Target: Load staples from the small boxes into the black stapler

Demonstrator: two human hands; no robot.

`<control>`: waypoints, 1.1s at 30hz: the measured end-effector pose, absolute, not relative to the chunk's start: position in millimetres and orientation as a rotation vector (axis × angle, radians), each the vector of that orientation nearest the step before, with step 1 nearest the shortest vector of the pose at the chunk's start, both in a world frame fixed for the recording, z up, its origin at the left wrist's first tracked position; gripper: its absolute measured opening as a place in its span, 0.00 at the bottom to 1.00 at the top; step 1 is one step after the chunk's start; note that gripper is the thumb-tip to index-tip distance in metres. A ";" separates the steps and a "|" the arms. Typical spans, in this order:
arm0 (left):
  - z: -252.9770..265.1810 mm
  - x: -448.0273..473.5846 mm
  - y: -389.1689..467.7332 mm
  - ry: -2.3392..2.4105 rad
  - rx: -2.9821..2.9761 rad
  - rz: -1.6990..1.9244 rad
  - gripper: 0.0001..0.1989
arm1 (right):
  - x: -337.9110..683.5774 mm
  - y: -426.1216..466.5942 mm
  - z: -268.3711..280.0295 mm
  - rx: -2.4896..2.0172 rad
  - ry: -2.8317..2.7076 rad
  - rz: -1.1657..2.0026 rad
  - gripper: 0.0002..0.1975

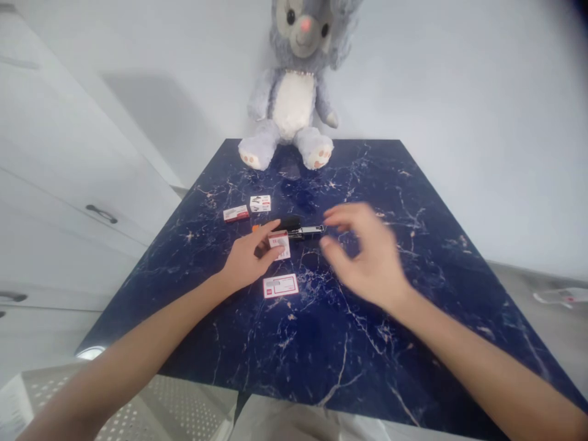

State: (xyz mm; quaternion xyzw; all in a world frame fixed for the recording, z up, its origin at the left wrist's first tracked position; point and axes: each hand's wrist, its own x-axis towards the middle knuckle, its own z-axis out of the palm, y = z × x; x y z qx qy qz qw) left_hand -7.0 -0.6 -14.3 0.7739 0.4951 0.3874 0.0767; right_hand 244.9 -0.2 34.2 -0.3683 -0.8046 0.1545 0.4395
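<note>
Two bare hands were caught at work over a dark blue marbled table [321, 355]. A small white-and-red box [286, 251] was held near the middle of the tabletop in the left hand [245, 260], its thumb and fingers clamped on the box. Just behind it, a black stapler [290, 224] was seen with its metal strip stretched toward the right hand [367, 260], which was raised with thumb and fingers apart, nothing gripped between them; its outline was blurred. A flat white box [280, 285] edged in red was left on the near side of the held one. Farther off to the left, a red-and-white box [236, 213] and a white box [260, 203] were set side by side. A grey plush toy [294, 104] was seated at the far edge.
</note>
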 end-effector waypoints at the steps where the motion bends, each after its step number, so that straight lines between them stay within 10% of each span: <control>1: -13.7 -6.2 -1.4 1.515 2.280 1.136 0.25 | 241.2 -2.7 24.8 -0.916 -2.027 0.423 0.11; 7: -12.1 -6.7 1.9 1.513 2.297 0.969 0.17 | 228.0 -9.5 -14.7 -0.891 -2.234 0.614 0.22; 12: -17.1 -10.5 3.3 1.404 2.385 0.872 0.21 | 230.9 -5.7 -10.8 -0.679 -2.457 0.624 0.06; 33: -14.2 -11.8 -3.4 1.492 2.202 0.858 0.33 | 231.9 -5.1 -10.2 -0.946 -2.176 0.761 0.08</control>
